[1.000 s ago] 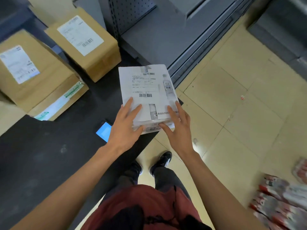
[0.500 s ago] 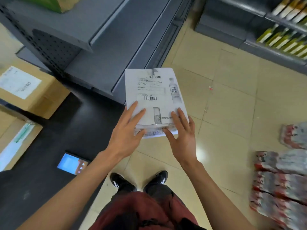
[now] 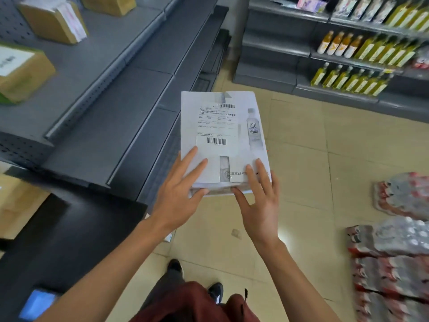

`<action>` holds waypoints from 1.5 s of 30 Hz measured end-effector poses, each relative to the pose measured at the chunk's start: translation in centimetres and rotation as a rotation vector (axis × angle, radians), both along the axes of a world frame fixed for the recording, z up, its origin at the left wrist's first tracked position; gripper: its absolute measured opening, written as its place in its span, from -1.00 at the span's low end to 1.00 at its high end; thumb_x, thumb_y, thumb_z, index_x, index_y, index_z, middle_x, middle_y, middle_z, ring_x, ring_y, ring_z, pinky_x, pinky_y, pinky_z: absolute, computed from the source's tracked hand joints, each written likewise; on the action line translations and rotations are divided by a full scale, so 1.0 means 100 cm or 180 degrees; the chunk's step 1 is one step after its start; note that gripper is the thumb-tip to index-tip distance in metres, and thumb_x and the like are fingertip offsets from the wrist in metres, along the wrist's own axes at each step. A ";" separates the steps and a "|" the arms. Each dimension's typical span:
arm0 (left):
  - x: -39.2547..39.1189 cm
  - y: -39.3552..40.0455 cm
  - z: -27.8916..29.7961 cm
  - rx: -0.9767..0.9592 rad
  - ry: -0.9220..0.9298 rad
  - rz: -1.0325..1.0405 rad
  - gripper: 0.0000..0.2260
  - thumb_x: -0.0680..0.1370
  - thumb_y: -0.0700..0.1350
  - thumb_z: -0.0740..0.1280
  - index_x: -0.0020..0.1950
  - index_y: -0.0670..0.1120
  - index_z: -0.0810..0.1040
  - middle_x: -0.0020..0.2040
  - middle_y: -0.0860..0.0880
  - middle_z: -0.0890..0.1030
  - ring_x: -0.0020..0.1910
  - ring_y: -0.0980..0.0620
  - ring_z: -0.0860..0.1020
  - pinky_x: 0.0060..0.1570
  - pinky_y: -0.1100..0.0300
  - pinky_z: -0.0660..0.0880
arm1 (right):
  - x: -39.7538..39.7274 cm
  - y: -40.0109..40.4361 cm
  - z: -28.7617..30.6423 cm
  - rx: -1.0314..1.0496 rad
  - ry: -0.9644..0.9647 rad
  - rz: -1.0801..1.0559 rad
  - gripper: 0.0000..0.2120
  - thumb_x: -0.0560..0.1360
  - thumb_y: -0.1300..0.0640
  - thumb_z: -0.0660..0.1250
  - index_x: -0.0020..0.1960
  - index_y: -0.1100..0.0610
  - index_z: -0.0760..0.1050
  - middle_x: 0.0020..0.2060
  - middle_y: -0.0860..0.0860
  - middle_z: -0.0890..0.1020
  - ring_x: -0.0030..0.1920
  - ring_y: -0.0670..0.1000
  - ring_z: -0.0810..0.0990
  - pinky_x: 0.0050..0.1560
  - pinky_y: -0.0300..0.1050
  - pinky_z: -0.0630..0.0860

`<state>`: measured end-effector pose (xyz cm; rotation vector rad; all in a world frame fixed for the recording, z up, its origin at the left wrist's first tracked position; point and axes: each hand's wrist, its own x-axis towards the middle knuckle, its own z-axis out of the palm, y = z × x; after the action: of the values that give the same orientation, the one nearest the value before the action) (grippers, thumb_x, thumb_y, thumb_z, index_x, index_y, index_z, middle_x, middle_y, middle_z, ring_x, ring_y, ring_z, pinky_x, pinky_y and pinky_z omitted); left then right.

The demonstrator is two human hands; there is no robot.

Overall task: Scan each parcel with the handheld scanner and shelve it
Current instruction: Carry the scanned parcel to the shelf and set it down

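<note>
I carry the white parcel at chest height over the floor, my left hand and right hand clamped on its near edge, fingers spread on top, thumbs under. To shelve it well I should keep it level and slide it flat onto the grey shelf on my left. Since the earlier frames I have turned from the black counter, and the shelves are closer.

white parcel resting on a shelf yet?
No, both hands, left hand and right hand, hold the white parcel in the air over the floor.
</note>
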<state>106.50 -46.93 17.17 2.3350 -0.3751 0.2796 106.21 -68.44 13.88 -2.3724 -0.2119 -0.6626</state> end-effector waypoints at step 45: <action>0.593 -0.201 0.032 -0.0076 -0.0980 -0.0591 -0.40 0.51 -0.14 0.47 0.53 -0.14 0.41 0.61 -0.06 0.26 0.57 -0.09 0.29 0.50 -0.23 0.28 | 0.557 -0.207 0.034 -0.0071 -0.0630 -0.0418 -0.38 0.51 0.23 0.50 0.49 0.10 0.33 0.51 0.15 0.37 0.44 0.34 0.35 0.51 0.01 0.25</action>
<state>165.77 -67.08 20.32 2.2163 -0.7298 0.5511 161.87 -89.14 17.24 -2.3563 -0.1501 -0.9633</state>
